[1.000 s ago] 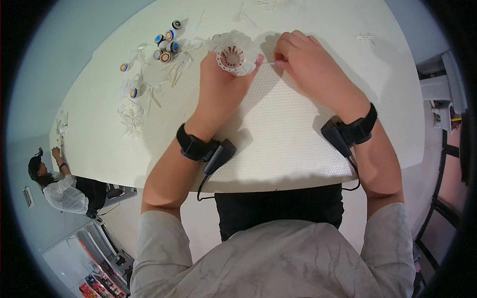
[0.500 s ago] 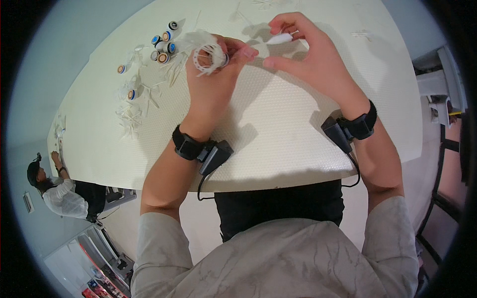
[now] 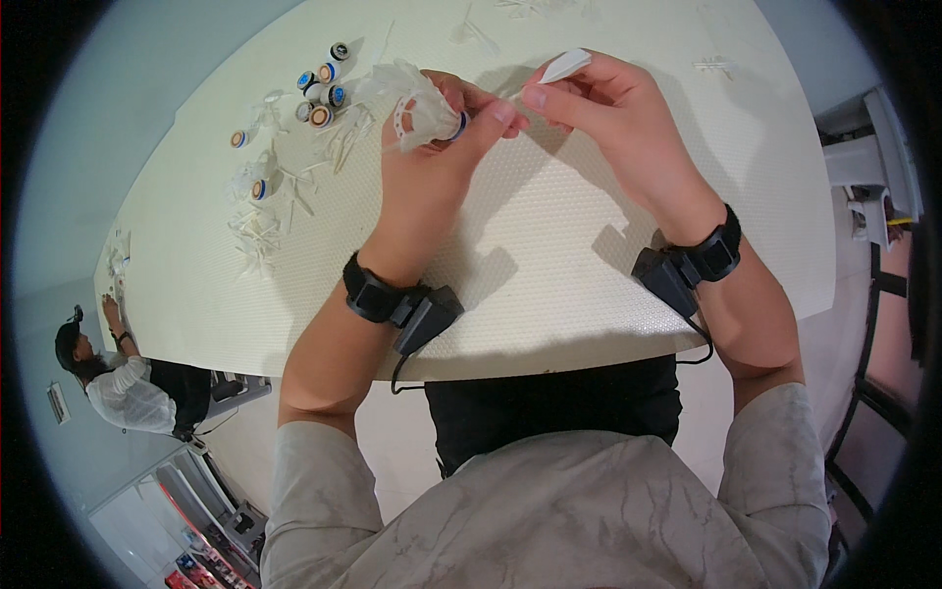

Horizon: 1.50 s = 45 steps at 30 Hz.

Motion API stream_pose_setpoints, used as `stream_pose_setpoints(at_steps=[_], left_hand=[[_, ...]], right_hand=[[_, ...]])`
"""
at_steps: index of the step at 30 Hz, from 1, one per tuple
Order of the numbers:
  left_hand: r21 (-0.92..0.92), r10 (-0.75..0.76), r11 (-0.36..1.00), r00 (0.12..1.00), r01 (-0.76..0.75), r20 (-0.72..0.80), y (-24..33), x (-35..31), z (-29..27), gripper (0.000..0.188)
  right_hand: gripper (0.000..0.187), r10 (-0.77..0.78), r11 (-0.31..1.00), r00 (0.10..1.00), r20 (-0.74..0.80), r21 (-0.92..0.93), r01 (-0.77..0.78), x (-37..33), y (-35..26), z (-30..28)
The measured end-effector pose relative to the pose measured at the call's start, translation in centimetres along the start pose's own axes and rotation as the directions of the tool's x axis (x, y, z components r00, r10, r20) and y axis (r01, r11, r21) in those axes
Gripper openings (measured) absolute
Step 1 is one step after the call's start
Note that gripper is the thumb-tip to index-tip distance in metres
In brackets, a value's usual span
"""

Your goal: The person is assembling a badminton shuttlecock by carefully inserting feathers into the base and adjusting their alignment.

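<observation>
Above the far middle of the table, my left hand [image 3: 429, 182] is closed round a white shuttlecock [image 3: 417, 116]. Its feather skirt points left, and a blue-banded base shows by my fingers. Thumb and forefinger come together at its right side. My right hand [image 3: 628, 123] pinches a white feather [image 3: 566, 66], whose vane sticks up above the thumb. The feather's thin quill end reaches toward my left fingertips; whether they touch it, I cannot tell.
Several short round shuttlecock bases [image 3: 321, 116] with blue, black or tan ends stand and lie at left. Loose white feathers [image 3: 257, 236] are scattered near them, with a few more bits [image 3: 713, 65] at far right. Another person [image 3: 128, 383] sits by the table's left end.
My right hand has moved left and closed its fingers on the feather, which now tilts upward. My left hand has turned the shuttlecock slightly, so its ring opening faces less toward me.
</observation>
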<state>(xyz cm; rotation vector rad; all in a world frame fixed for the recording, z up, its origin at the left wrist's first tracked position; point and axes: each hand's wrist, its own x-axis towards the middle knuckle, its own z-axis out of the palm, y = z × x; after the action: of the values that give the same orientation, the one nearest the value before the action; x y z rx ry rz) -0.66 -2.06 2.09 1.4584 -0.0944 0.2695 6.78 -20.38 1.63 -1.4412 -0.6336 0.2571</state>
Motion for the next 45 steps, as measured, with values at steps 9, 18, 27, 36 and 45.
stream_pose_setpoints(at_steps=[9, 18, 27, 36, 45], left_hand=[[-0.240, -0.014, 0.970, 0.996, 0.034, 0.085, -0.6, 0.2, -0.4, 0.013], [-0.311, -0.094, 0.943, 0.991, 0.121, 0.100, 0.0, 0.3, -0.2, 0.008], [-0.211, -0.032, 0.976, 0.995, 0.051, 0.093, 0.0, 0.2, -0.7, 0.017], [-0.088, 0.054, 0.995, 0.998, -0.050, 0.038, 0.0, 0.3, -0.1, 0.017], [0.224, 0.453, 0.855, 0.884, -0.467, 0.114, -1.6, 0.5, -0.2, 0.036]], right_hand=[[0.024, -0.021, 1.000, 1.000, -0.020, -0.008, 0.021, 0.4, -0.1, -1.2], [0.023, -0.041, 0.996, 0.999, 0.027, -0.083, 0.043, 0.4, -0.3, -0.7], [0.024, 0.012, 0.999, 1.000, 0.007, -0.044, -0.012, 0.3, -0.3, -0.4], [0.016, 0.091, 0.996, 0.996, -0.017, 0.026, -0.091, 0.3, -0.4, -0.7], [0.020, 0.108, 0.988, 0.994, -0.033, 0.119, -0.103, 0.3, -0.4, -0.3]])
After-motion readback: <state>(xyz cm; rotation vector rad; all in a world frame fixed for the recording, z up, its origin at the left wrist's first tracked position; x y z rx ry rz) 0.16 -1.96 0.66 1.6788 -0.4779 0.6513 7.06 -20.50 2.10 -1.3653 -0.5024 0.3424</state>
